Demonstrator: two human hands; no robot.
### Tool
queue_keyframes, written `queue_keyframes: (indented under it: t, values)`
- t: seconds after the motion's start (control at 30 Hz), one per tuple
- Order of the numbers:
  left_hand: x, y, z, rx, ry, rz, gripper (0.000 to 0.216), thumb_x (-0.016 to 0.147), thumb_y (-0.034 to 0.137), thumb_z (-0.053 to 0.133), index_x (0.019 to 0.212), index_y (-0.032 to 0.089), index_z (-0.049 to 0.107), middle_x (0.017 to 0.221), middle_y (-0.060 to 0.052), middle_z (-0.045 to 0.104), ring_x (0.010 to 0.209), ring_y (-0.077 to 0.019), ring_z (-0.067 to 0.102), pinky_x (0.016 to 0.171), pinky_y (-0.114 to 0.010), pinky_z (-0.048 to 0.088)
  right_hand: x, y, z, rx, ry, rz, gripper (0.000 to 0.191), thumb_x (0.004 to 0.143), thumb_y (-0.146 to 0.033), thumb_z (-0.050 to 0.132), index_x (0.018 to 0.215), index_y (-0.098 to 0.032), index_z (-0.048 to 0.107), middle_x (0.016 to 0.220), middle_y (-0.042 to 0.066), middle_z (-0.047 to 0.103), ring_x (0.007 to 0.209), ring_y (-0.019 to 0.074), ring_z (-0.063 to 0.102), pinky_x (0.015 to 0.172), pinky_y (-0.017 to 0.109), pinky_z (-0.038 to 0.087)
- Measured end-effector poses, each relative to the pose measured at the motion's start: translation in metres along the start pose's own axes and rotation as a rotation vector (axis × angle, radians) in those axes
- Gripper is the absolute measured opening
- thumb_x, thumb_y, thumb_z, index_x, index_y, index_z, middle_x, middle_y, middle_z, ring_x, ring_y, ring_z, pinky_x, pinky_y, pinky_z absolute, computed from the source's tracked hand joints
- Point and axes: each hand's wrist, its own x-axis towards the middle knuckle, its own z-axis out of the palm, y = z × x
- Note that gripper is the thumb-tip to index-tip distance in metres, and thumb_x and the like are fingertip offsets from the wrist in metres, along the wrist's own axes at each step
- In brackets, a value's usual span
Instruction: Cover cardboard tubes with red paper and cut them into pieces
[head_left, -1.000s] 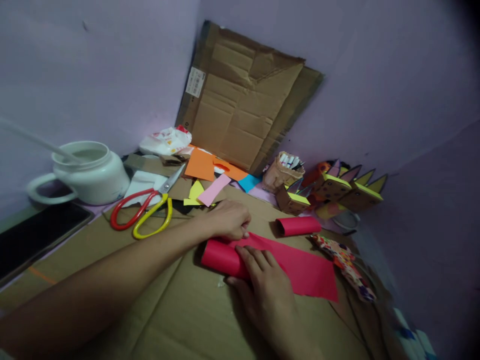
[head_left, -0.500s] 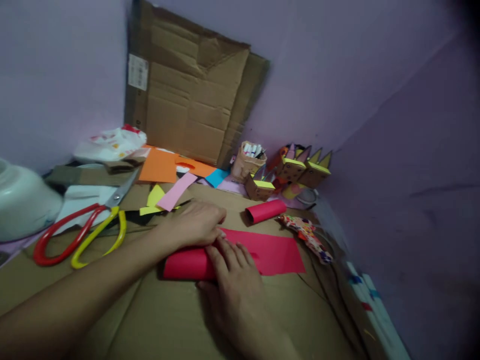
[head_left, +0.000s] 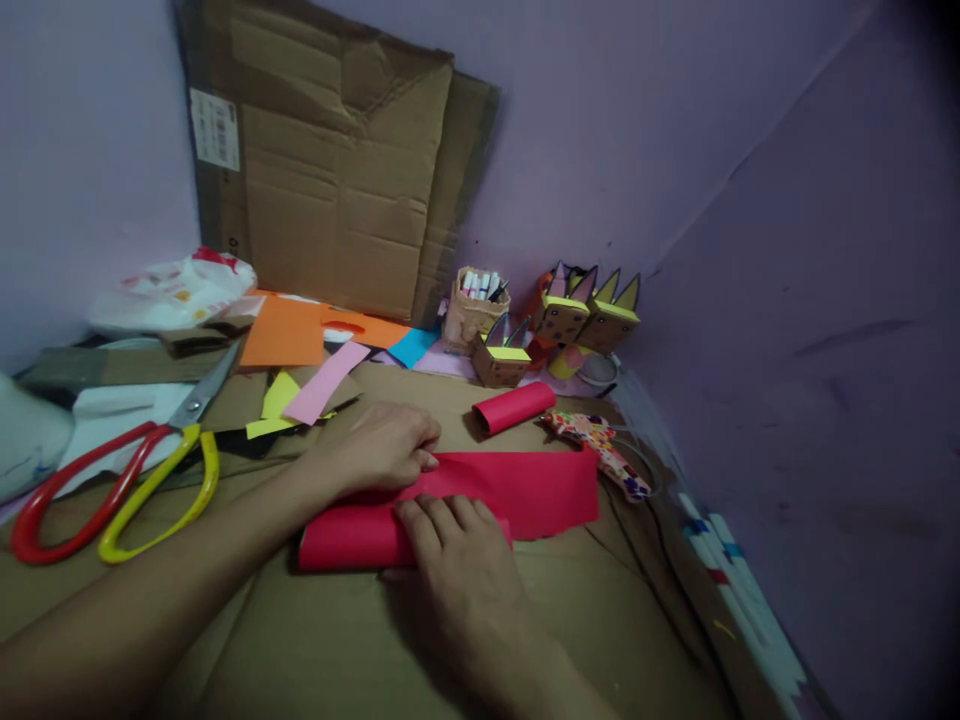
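Note:
A long sheet of red paper [head_left: 532, 490] lies on the cardboard work surface, its near side curled over into a roll [head_left: 352, 540]. My left hand [head_left: 390, 445] rests on the paper's far edge, fingers curled in and thumb tip against the sheet. Closer to me, my right hand [head_left: 465, 560] lies over the rolled part, fingers bent over its top; its thumb is mostly hidden. Behind the sheet is a finished-looking red paper tube [head_left: 516, 408]. A glue gun with a floral pattern [head_left: 600, 450] lies beside the sheet's right end.
Large scissors [head_left: 180, 425] with red and yellow handles lie left of my forearm. Coloured paper scraps [head_left: 326, 382] are behind. Farther back stand a marker holder [head_left: 474, 310], small eared cardboard boxes [head_left: 502, 362] and leaning cardboard sheets [head_left: 330, 170]. White sticks [head_left: 742, 590] lie at right.
My right fingers have drawn back a little from my left hand, and more of the flat sheet shows between them. The whole view has shifted, so most things appear farther left.

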Motion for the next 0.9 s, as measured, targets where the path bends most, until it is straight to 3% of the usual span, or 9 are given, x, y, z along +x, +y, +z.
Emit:
queue_keyframes:
  t: [0.1,0.23,0.4,0.53,0.73,0.9]
  values:
    - [0.001,-0.001,0.001,-0.02,0.003,0.004,0.019,0.078,0.032,0.054,0.063,0.021,0.056,0.069,-0.004,0.065,0.063,-0.0189,0.055,0.052,-0.029,0.024,-0.002,-0.001,0.002,0.011,0.029,0.008,0.039,0.081,-0.023,0.067,0.117,-0.017,0.055,0.106,0.011,0.068,0.082,0.0255,0.059,0.072,0.042,0.048]
    - [-0.001,-0.003,0.001,-0.053,0.008,0.008,0.018,0.078,0.032,0.054,0.063,0.021,0.056,0.069,-0.003,0.065,0.064,-0.0183,0.054,0.053,-0.028,0.025,-0.002,-0.003,-0.003,0.108,0.011,0.045,0.038,0.083,-0.03,0.063,0.118,-0.016,0.054,0.112,0.013,0.064,0.093,0.0296,0.057,0.078,0.047,0.048]
    - [-0.001,-0.004,-0.001,-0.111,0.002,-0.016,0.016,0.076,0.031,0.056,0.064,0.021,0.058,0.065,-0.001,0.063,0.061,-0.0164,0.051,0.052,-0.028,0.025,-0.001,0.0,-0.005,0.166,0.121,0.031,0.039,0.085,-0.03,0.062,0.119,-0.013,0.054,0.119,0.018,0.055,0.101,0.0317,0.051,0.081,0.048,0.048]
    - [0.003,-0.008,0.001,-0.172,-0.004,-0.055,0.014,0.072,0.035,0.061,0.066,0.022,0.062,0.062,0.001,0.063,0.059,-0.0155,0.052,0.05,-0.026,0.025,0.003,0.007,-0.006,0.222,0.079,0.001,0.042,0.089,-0.038,0.056,0.123,-0.012,0.054,0.107,0.015,0.056,0.097,0.0294,0.05,0.081,0.048,0.048]
    - [0.005,-0.014,0.004,-0.239,0.007,-0.04,0.011,0.069,0.034,0.063,0.067,0.023,0.066,0.064,0.002,0.066,0.062,-0.0161,0.055,0.051,-0.026,0.03,0.011,0.014,-0.012,0.242,-0.049,0.012,0.046,0.09,-0.04,0.055,0.125,-0.011,0.056,0.11,0.017,0.054,0.097,0.029,0.049,0.083,0.047,0.049]
    - [0.004,-0.011,0.001,-0.26,0.023,-0.052,0.013,0.071,0.033,0.061,0.071,0.023,0.069,0.068,-0.001,0.068,0.065,-0.0184,0.058,0.055,-0.027,0.035,0.014,0.014,-0.011,0.214,-0.031,-0.005,0.044,0.089,-0.042,0.054,0.122,-0.013,0.059,0.104,0.016,0.055,0.094,0.0288,0.05,0.08,0.046,0.049]
